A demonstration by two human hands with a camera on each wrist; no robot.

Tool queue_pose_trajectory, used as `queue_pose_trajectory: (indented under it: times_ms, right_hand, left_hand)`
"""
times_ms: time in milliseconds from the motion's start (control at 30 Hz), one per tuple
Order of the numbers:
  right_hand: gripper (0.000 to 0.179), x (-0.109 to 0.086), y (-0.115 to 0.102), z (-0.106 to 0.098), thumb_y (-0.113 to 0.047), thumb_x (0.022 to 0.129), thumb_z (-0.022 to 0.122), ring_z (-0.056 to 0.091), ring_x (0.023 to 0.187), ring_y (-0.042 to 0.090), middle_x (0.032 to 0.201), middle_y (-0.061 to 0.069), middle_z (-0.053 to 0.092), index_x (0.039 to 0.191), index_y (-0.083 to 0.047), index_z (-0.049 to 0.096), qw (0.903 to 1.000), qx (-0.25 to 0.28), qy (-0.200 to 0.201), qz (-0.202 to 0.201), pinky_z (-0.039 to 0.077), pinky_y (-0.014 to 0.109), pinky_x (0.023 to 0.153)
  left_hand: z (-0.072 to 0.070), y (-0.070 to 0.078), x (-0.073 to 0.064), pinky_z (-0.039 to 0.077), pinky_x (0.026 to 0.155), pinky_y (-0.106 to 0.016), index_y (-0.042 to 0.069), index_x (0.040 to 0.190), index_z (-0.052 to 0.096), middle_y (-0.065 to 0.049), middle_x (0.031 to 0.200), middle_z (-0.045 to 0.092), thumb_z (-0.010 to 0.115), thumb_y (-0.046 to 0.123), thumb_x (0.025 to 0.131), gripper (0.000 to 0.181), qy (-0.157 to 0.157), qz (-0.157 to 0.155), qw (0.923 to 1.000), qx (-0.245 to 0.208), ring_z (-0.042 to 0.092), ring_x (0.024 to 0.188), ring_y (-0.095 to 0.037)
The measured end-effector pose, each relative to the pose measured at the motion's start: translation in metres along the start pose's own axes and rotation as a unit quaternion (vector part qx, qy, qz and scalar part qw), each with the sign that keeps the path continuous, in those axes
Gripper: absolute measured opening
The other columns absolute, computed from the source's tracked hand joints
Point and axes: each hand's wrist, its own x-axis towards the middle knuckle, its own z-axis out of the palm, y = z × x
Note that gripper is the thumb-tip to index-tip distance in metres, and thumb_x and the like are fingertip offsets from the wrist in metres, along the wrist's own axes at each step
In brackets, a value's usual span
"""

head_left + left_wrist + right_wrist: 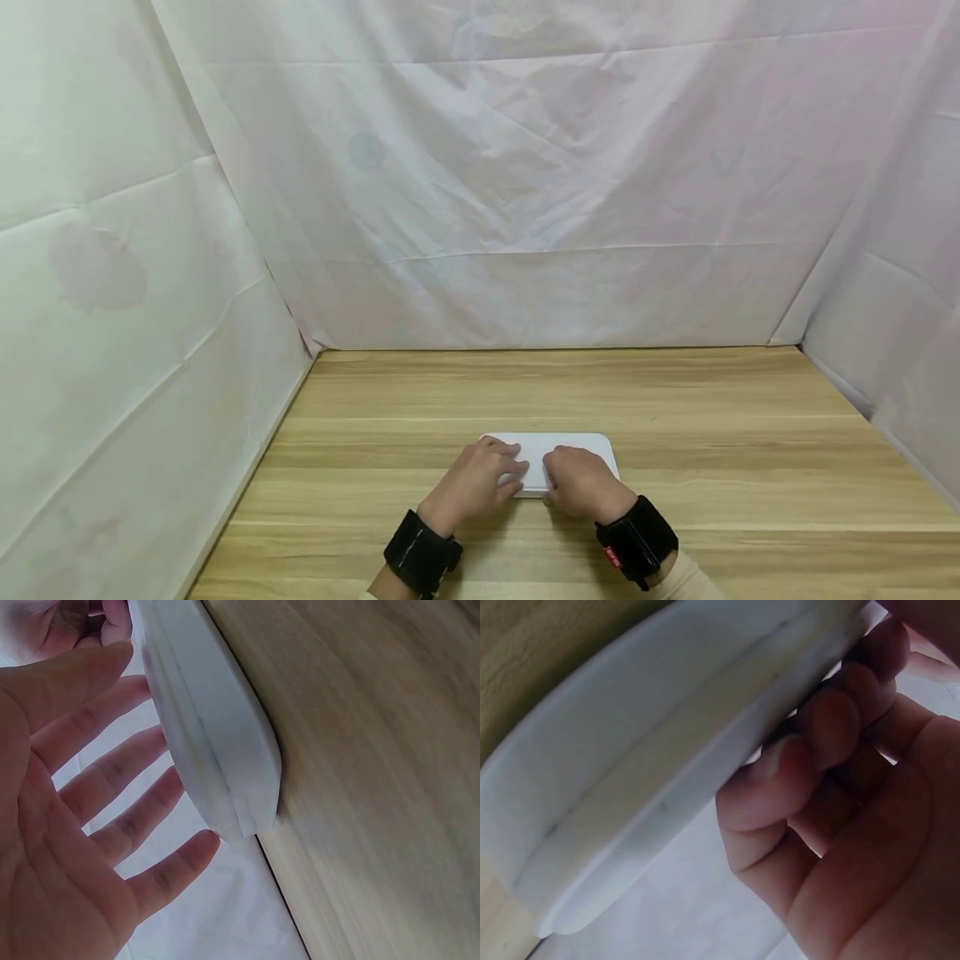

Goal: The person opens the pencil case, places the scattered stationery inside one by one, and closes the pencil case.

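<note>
A flat white box (pixel 564 440) with rounded corners lies on the wooden table, both hands at its near side. A thin seam runs along the side of the box (pixel 217 750). My left hand (pixel 474 483) rests on its left part, fingers spread and nearly straight, fingertips touching the top edge in the left wrist view. My right hand (pixel 585 482) grips the box's near edge toward the right, its fingers (pixel 769 784) curled against the top and the thumb at the front side. The thumb's exact contact is partly hidden.
Wood-grain table (pixel 420 383) stretches around the box. Pale printed cloth (pixel 525 167) hangs along the back, with more cloth on the left (pixel 112 333) and right (pixel 900 292). Black bands (pixel 422 552) circle both wrists.
</note>
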Motion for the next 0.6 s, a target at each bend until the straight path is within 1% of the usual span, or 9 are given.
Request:
queue_pose_trajectory:
  times_ms: [200,333,500,567,600]
  right_hand:
    - [0.039,0.000,0.002,-0.004,-0.010,0.070,0.087,0.043,0.062,0.012,0.067,-0.004,0.047,0.065,-0.013,0.049,0.9998,-0.001,-0.019,0.006,0.040,0.030,0.053]
    - [0.039,0.000,0.004,-0.008,-0.012,0.072,0.087,0.042,0.062,0.011,0.066,-0.005,0.046,0.064,-0.014,0.048,0.9994,0.011,-0.032,0.005,0.038,0.028,0.054]
    - [0.037,0.002,0.006,-0.011,-0.017,0.077,0.083,0.042,0.060,0.009,0.065,-0.007,0.045,0.063,-0.016,0.049,0.9973,0.037,-0.061,-0.015,0.035,0.025,0.053]
    - [0.035,0.004,0.008,-0.015,-0.020,0.080,0.081,0.042,0.061,0.008,0.065,-0.008,0.046,0.064,-0.017,0.051,0.9955,0.047,-0.079,-0.022,0.036,0.024,0.053]
    - [0.033,0.005,0.008,-0.017,-0.021,0.082,0.080,0.043,0.061,0.007,0.065,-0.009,0.047,0.066,-0.017,0.052,0.9947,0.051,-0.085,-0.028,0.037,0.024,0.053]
  left_hand:
    - [0.001,0.000,0.003,0.051,0.100,-0.037,0.016,0.114,0.076,-0.006,0.126,0.068,0.072,0.024,0.090,0.025,-0.008,-0.006,0.9999,-0.012,0.060,0.119,-0.023]
    - [0.001,-0.001,0.005,0.051,0.100,-0.037,0.015,0.114,0.076,-0.006,0.126,0.068,0.072,0.024,0.091,0.025,-0.012,-0.006,0.9998,-0.015,0.060,0.119,-0.023]
    - [-0.001,-0.004,0.005,0.051,0.101,-0.037,0.013,0.117,0.074,-0.006,0.126,0.068,0.070,0.025,0.092,0.028,-0.035,-0.024,0.9983,-0.040,0.059,0.119,-0.023]
    - [-0.004,-0.007,0.006,0.050,0.102,-0.038,0.011,0.120,0.072,-0.007,0.126,0.068,0.068,0.025,0.094,0.029,-0.038,-0.034,0.9972,-0.055,0.060,0.119,-0.024]
    - [-0.005,-0.009,0.007,0.050,0.103,-0.039,0.010,0.121,0.071,-0.008,0.126,0.067,0.068,0.025,0.095,0.031,-0.032,-0.037,0.9970,-0.059,0.060,0.120,-0.025]
